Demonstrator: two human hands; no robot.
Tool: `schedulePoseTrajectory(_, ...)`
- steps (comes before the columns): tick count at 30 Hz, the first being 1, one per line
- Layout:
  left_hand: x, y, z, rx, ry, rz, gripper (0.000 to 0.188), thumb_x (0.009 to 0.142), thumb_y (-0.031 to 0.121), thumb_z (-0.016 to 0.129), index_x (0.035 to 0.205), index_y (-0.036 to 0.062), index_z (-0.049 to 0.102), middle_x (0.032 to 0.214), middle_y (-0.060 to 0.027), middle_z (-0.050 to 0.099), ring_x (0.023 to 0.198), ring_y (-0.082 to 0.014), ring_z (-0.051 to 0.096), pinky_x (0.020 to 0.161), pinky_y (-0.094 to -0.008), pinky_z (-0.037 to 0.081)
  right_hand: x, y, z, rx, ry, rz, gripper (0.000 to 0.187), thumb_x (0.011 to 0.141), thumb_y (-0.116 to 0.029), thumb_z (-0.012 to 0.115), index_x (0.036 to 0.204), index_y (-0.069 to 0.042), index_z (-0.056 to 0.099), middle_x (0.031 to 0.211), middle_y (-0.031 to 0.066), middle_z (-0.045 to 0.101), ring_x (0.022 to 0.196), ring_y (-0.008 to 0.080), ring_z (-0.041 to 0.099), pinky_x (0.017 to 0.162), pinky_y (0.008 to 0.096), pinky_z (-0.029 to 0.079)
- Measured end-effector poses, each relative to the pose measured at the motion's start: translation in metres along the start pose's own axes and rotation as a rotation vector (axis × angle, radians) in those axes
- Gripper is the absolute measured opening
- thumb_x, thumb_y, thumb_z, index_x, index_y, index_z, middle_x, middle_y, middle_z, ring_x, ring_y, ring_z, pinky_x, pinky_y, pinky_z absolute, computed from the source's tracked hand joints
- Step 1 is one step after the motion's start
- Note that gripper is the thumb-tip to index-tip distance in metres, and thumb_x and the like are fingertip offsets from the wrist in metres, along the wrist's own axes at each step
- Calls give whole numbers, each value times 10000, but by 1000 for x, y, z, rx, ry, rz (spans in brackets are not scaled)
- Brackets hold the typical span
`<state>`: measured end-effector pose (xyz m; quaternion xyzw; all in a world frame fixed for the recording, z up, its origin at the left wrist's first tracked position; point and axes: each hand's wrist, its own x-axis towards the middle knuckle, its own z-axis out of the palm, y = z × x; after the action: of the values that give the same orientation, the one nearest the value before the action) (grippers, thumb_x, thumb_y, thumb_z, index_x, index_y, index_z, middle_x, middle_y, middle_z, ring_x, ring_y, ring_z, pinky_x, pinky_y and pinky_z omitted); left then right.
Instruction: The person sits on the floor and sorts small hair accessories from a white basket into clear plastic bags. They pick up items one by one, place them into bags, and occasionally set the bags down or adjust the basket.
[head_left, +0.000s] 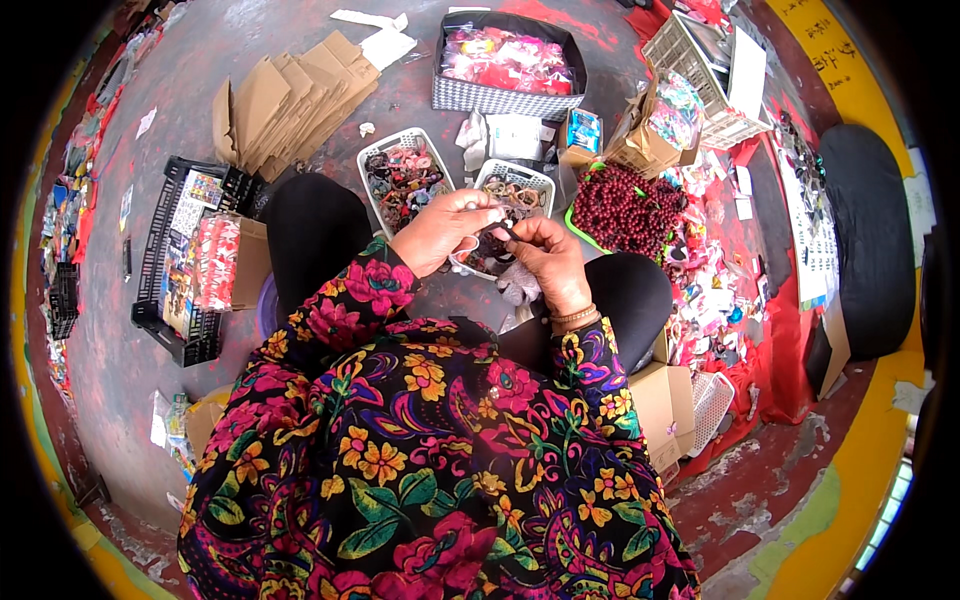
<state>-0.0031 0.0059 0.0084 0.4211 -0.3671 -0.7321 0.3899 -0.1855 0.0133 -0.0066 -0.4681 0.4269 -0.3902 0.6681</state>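
Observation:
In front of me, my left hand (440, 232) is closed, its thumb and forefinger pinched together. My right hand (556, 266) pinches too, its fingertips almost meeting the left ones. Between them is a small dark thing (497, 228) with a pale spot, too small to tell its kind. Just below the hands sits a white basket (548, 186) holding brown and dark bands that look like hair ties. To its left stands another white basket (372, 200) full of pink, grey and dark bands. A greyish-mauve fabric piece (517, 284) lies below my right hand.
Dark red beads (628, 208) fill a green-rimmed tray on the right, beside scattered small goods. A patterned bin (508, 101) of pink packets stands farther off. Flattened cardboard (290, 105) leans at the far left. A black crate (180, 340) is near my left knee.

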Motion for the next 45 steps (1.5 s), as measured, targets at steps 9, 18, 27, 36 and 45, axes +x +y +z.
schedulePoseTrajectory(9, -1, -3, -1, -73, -74, 58, 134, 889, 99, 483, 987, 11, 506, 678, 18, 483, 404, -13, 357, 359, -169, 278, 0, 1, -1, 236, 39, 132, 251, 792, -17, 611, 1040, 4, 589, 836, 6, 609, 740, 71, 543, 668, 208, 447)
schedulePoseTrajectory(18, -3, -5, 10, -142, -173, 19, 351, 888, 81, 468, 1217, -15, 396, 1153, -80, 540, 424, -11, 373, 359, -146, 299, 5, 17, -9, 326, -133, 223, 148, 804, -54, 604, 945, -13, 625, 802, 4, 601, 707, 82, 530, 665, 208, 426)
schedulePoseTrajectory(27, -1, -10, 2, -204, -94, -20, 350, 868, 45, 457, 1208, -18, 402, 1156, -86, 543, 414, -16, 378, 355, -151, 288, 2, 7, 0, 360, 16, 78, 121, 805, -53, 594, 900, 10, 634, 818, 50, 632, 712, 104, 561, 658, 209, 435)
schedulePoseTrajectory(36, 1, -14, -3, -316, -134, -53, 307, 879, 67, 463, 1177, -2, 439, 1116, -89, 556, 409, -30, 388, 355, -161, 297, 3, 10, -4, 316, -15, 181, 138, 838, -129, 581, 918, -32, 635, 715, -3, 580, 595, 55, 470, 572, 177, 389)
schedulePoseTrajectory(45, 9, -27, -8, -516, -69, -34, 253, 856, 43, 505, 1107, 11, 516, 937, -69, 599, 553, -67, 489, 478, -182, 381, -3, -2, -3, 544, 5, 232, 208, 849, -249, 560, 869, -44, 596, 614, -29, 429, 522, 84, 438, 507, 291, 499)
